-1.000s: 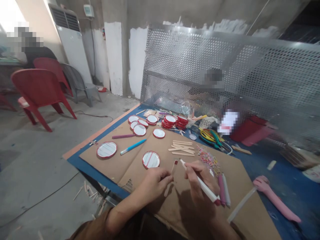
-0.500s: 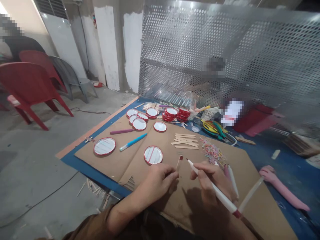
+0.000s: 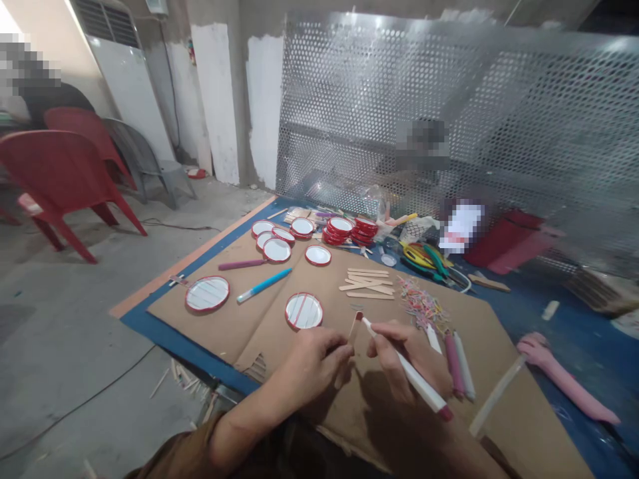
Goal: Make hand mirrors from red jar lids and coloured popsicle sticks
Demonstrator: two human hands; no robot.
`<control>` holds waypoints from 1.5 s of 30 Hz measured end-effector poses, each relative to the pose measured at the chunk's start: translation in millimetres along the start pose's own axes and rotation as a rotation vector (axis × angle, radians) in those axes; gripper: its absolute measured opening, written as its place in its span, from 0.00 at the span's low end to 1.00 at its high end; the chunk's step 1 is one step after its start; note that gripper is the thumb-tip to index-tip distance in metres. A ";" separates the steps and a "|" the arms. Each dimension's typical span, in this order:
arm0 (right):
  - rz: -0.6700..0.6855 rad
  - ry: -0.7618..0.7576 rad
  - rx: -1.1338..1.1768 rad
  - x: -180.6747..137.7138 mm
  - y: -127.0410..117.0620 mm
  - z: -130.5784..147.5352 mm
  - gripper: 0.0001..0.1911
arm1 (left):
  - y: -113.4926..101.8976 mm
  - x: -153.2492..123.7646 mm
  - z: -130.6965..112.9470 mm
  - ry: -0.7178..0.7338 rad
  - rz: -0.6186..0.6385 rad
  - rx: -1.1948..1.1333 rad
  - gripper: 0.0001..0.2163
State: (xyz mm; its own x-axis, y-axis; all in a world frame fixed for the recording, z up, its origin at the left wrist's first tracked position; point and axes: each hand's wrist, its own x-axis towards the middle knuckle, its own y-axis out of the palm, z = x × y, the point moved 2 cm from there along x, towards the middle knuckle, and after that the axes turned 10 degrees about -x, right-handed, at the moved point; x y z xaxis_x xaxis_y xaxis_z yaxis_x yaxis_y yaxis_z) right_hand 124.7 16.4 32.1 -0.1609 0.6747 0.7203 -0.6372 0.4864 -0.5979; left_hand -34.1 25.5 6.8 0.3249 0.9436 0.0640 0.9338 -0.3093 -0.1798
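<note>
Between its fingertips my left hand (image 3: pixel 319 362) pinches a wooden craft stick (image 3: pixel 355 329), whose upper end is coloured dark red. My right hand (image 3: pixel 412 359) is closed round a white marker pen (image 3: pixel 419 382) with a red end. The marker's tip meets the coloured end of the stick, or comes very near it. Just beyond my left hand lies a red-rimmed round lid (image 3: pixel 304 311) with strips across its white face. Past the hands is a loose pile of plain craft sticks (image 3: pixel 369 285). Several more markers (image 3: pixel 455 362) lie beside my right hand.
A brown cardboard sheet (image 3: pixel 239 332) covers much of the blue table. Farther back are stacked red lids (image 3: pixel 339 229), small coloured bands (image 3: pixel 423 305) and green-handled pliers (image 3: pixel 434 263). A pink glue gun (image 3: pixel 569 379) lies at right. Perforated metal (image 3: pixel 349 100) stands behind the table.
My right hand has moved left, bringing the marker's tip from a small gap away to the stick's red end. My left hand still holds the stick in nearly the same place.
</note>
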 end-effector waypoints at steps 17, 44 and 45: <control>0.034 0.005 0.009 -3.6 0.2 -5.9 0.04 | -1.0 -1.1 -0.6 -0.040 0.025 0.001 0.13; -0.003 0.046 0.018 3.3 -1.9 6.7 0.04 | -0.8 -1.5 0.7 -0.008 -0.006 0.059 0.11; -0.003 0.034 0.016 3.1 -2.3 6.3 0.04 | -0.9 -1.7 0.7 -0.007 -0.009 0.061 0.11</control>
State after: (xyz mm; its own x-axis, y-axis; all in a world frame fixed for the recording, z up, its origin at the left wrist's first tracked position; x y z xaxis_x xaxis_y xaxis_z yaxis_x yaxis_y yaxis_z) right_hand 120.9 13.9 37.9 -0.1332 0.6918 0.7097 -0.6500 0.4796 -0.5895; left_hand -35.6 24.3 6.2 0.3150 0.9473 0.0588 0.9258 -0.2930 -0.2390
